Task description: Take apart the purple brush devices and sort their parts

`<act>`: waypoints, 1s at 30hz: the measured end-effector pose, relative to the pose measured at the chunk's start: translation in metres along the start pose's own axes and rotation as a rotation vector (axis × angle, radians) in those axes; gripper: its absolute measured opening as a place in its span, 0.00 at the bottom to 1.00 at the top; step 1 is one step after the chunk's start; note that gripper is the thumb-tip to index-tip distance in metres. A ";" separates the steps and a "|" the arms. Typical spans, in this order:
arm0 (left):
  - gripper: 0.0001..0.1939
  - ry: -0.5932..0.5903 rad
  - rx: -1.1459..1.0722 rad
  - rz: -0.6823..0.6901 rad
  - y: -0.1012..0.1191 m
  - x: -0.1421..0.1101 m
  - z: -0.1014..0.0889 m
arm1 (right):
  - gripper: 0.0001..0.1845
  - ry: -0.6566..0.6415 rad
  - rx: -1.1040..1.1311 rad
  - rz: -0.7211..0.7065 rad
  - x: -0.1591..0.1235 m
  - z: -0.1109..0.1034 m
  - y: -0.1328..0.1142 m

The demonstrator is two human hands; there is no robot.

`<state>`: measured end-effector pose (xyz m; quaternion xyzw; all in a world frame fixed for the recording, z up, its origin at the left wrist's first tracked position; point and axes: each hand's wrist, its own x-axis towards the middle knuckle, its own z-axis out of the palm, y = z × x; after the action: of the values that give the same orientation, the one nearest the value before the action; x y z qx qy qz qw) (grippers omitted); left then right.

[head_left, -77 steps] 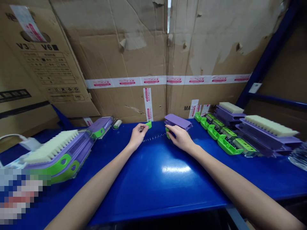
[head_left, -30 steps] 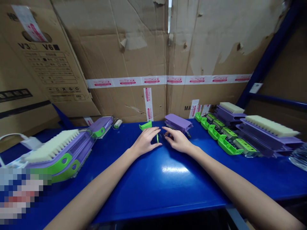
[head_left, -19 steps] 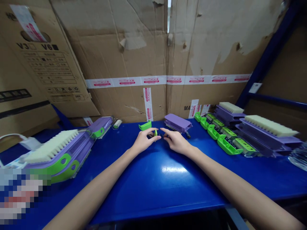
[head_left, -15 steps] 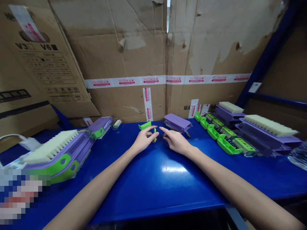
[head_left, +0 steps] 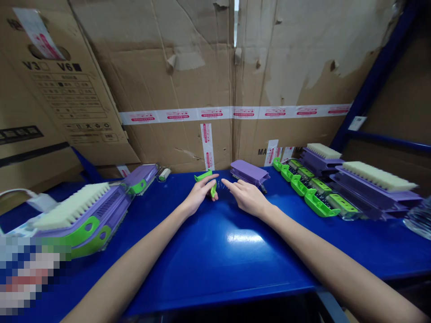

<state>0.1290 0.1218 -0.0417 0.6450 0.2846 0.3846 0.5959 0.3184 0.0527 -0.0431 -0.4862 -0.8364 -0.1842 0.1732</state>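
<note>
My left hand (head_left: pixel 199 194) is closed on a small green plastic piece (head_left: pixel 213 191), its thumb and fingers pinching it above the blue table. Behind that hand, a curved green handle part (head_left: pixel 203 175) lies on the table. A thin metal spring (head_left: pixel 221 184) shows faintly in the gap between my hands. My right hand (head_left: pixel 248 196) has its index finger pointing towards the spring and its other fingers curled. The spring's right end appears to be in those fingers, though the grip is partly hidden. Just beyond my right hand sits a purple brush body (head_left: pixel 249 171).
Green handle parts (head_left: pixel 319 204) and clear-and-green pieces (head_left: pixel 344 204) stand in rows on the right. Beside them are purple bodies topped with pale sponges (head_left: pixel 379 176). Purple-and-green brushes (head_left: pixel 84 220) lie on the left. Cardboard (head_left: pixel 175 80) walls the back.
The long stretched spring has become short between my hands. My left hand now pinches the small green piece, which has tilted and shifted slightly left. The handle part has left my left hand for the table.
</note>
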 end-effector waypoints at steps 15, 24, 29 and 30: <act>0.25 0.256 0.186 -0.109 0.001 0.007 -0.020 | 0.27 0.000 0.043 0.121 -0.001 -0.002 0.000; 0.14 0.000 1.198 0.388 -0.005 -0.009 0.000 | 0.27 -0.027 0.084 0.178 -0.002 0.003 0.003; 0.14 -0.060 1.411 0.379 -0.002 -0.010 0.000 | 0.27 -0.040 0.087 0.184 -0.002 0.002 0.002; 0.13 -0.062 1.425 0.350 -0.001 -0.009 -0.001 | 0.27 -0.039 0.089 0.182 -0.002 0.002 0.002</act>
<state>0.1233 0.1152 -0.0436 0.9225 0.3415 0.1770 -0.0304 0.3207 0.0530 -0.0450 -0.5555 -0.7994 -0.1207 0.1945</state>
